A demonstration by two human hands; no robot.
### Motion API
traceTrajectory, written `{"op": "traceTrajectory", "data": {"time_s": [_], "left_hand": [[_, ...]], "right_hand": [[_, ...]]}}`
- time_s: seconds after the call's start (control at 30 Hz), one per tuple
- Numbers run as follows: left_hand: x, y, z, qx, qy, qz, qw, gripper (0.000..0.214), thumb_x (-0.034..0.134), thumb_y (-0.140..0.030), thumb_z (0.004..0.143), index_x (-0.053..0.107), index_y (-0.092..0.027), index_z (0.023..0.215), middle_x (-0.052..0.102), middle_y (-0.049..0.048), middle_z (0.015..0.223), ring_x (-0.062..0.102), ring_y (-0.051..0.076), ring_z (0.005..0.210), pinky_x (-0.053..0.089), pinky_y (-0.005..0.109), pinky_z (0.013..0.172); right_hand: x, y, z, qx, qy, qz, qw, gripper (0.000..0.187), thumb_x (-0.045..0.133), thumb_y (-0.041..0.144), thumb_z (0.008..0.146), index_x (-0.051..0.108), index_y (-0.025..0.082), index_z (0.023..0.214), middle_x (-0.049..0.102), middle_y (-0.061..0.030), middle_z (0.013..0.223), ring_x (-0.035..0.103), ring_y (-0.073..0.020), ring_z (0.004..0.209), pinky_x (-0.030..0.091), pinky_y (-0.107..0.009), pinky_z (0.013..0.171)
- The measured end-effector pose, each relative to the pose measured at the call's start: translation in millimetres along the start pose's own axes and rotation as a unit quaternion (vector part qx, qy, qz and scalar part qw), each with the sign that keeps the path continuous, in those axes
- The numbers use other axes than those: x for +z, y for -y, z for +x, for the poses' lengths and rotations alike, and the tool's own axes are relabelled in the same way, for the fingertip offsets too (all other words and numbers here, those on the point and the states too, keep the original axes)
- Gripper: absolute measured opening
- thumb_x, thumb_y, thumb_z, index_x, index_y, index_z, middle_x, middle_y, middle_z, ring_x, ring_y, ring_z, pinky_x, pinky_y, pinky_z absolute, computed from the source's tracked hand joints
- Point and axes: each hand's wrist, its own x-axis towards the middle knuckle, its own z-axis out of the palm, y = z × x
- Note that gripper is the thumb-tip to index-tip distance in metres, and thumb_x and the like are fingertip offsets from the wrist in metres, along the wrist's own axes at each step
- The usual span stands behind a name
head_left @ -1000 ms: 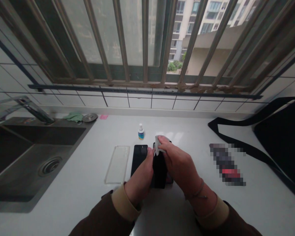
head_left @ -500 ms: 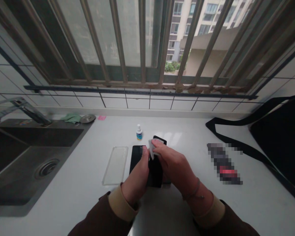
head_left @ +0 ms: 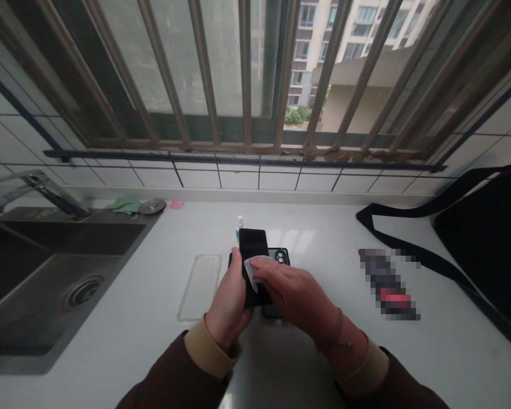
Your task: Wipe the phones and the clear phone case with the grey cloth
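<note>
My left hand grips a black phone by its lower half and holds it tilted up above the white counter. My right hand presses a small pale wipe against the phone's face with its fingertips. Under the hands lies a second black phone with its camera side up. Another dark flat piece lies beneath my left hand, mostly hidden. A small white bottle with a blue label stands just behind the held phone. A clear phone case lies to the left.
A steel sink with a tap fills the left side. A green cloth and a metal sink plug lie at its back corner. A black bag with a strap sits at the right, a blurred dark object beside it.
My left hand has lifted the phone upward and to the left, uncovering the second phone beneath. My right hand with the wipe has slid down the phone's face toward me.
</note>
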Motion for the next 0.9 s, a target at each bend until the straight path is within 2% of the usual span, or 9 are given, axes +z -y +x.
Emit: {"op": "traceTrajectory", "data": {"time_s": [0.13, 0.27, 0.33, 0.43, 0.53, 0.6, 0.67, 0.77, 0.9], "left_hand": [[0.7, 6, -6, 0.001, 0.017, 0.045, 0.999, 0.06, 0.05, -0.061, 0.109, 0.071, -0.015, 0.14, 0.082, 0.0149, 0.116, 0.078, 0.029, 0.107, 0.059, 0.04, 0.1], [-0.1, 8, -11, -0.04, 0.022, 0.125, 0.991, 0.066, 0.053, -0.066, 0.105, 0.068, -0.014, 0.144, 0.083, 0.0163, 0.108, 0.079, 0.029, 0.083, 0.063, 0.042, 0.083], [0.1, 7, -10, -0.036, 0.02, 0.097, 0.994, 0.066, 0.052, -0.065, 0.106, 0.067, -0.014, 0.145, 0.083, 0.0169, 0.108, 0.079, 0.028, 0.081, 0.063, 0.043, 0.083], [1.1, 1, -5, -0.008, 0.002, 0.02, 1.0, 0.064, 0.047, -0.061, 0.11, 0.069, -0.011, 0.142, 0.083, 0.0175, 0.111, 0.08, 0.029, 0.097, 0.061, 0.043, 0.096], [1.6, -6, 0, -0.01, -0.017, -0.012, 1.0, 0.074, 0.035, -0.064, 0.111, 0.076, -0.004, 0.127, 0.083, 0.0215, 0.106, 0.079, 0.032, 0.107, 0.058, 0.044, 0.105], [2.0, -8, 2, -0.017, -0.024, -0.019, 0.999, 0.078, 0.031, -0.064, 0.112, 0.079, -0.003, 0.118, 0.083, 0.0228, 0.105, 0.079, 0.032, 0.108, 0.058, 0.043, 0.107], [2.7, -8, 1, -0.01, -0.03, -0.023, 0.999, 0.072, 0.034, -0.06, 0.113, 0.079, -0.004, 0.119, 0.083, 0.0214, 0.107, 0.079, 0.031, 0.109, 0.058, 0.042, 0.106], [3.1, -4, -4, -0.016, -0.012, -0.01, 1.0, 0.061, 0.043, -0.057, 0.112, 0.075, -0.01, 0.132, 0.083, 0.0182, 0.111, 0.079, 0.031, 0.107, 0.06, 0.043, 0.102], [0.8, 6, -12, -0.081, 0.032, 0.087, 0.992, 0.068, 0.047, -0.067, 0.107, 0.072, -0.011, 0.138, 0.083, 0.0199, 0.105, 0.081, 0.033, 0.088, 0.064, 0.042, 0.079]], "right_hand": [[-4, -10, 0, 0.054, -0.071, -0.073, 0.993, 0.032, 0.049, 0.007, 0.105, 0.07, 0.018, 0.127, 0.074, -0.016, 0.142, 0.069, -0.0252, 0.135, 0.059, -0.041, 0.115], [-7, -16, 0, 0.098, -0.101, -0.09, 0.986, 0.029, 0.048, 0.009, 0.106, 0.072, 0.017, 0.121, 0.072, -0.0176, 0.144, 0.066, -0.0271, 0.139, 0.058, -0.043, 0.117], [-7, -16, -1, 0.097, -0.082, -0.071, 0.989, 0.028, 0.05, 0.009, 0.105, 0.071, 0.018, 0.122, 0.072, -0.0167, 0.144, 0.068, -0.0268, 0.137, 0.058, -0.043, 0.116], [-6, -10, -2, 0.058, -0.019, -0.023, 0.998, 0.031, 0.054, 0.008, 0.102, 0.07, 0.02, 0.126, 0.073, -0.0134, 0.144, 0.071, -0.0249, 0.133, 0.06, -0.039, 0.113], [-5, -2, -1, 0.005, 0.034, 0.021, 0.999, 0.034, 0.055, 0.008, 0.101, 0.068, 0.021, 0.13, 0.075, -0.0115, 0.142, 0.072, -0.0232, 0.132, 0.057, -0.041, 0.117], [-5, 1, 0, -0.014, 0.042, 0.032, 0.999, 0.032, 0.054, 0.008, 0.102, 0.067, 0.021, 0.129, 0.076, -0.0112, 0.139, 0.073, -0.0227, 0.131, 0.055, -0.044, 0.12], [-4, -1, 0, -0.012, 0.026, 0.012, 1.0, 0.029, 0.054, 0.009, 0.103, 0.068, 0.02, 0.126, 0.077, -0.0114, 0.139, 0.073, -0.0232, 0.13, 0.053, -0.046, 0.122], [-2, -11, -2, 0.034, -0.022, -0.056, 0.998, 0.032, 0.052, 0.007, 0.103, 0.07, 0.021, 0.126, 0.075, -0.0126, 0.141, 0.071, -0.0251, 0.133, 0.054, -0.048, 0.12], [-1, -22, -4, 0.103, -0.097, -0.103, 0.984, 0.032, 0.052, 0.007, 0.104, 0.071, 0.022, 0.124, 0.075, -0.0119, 0.141, 0.07, -0.0261, 0.134, 0.058, -0.047, 0.117]]}}
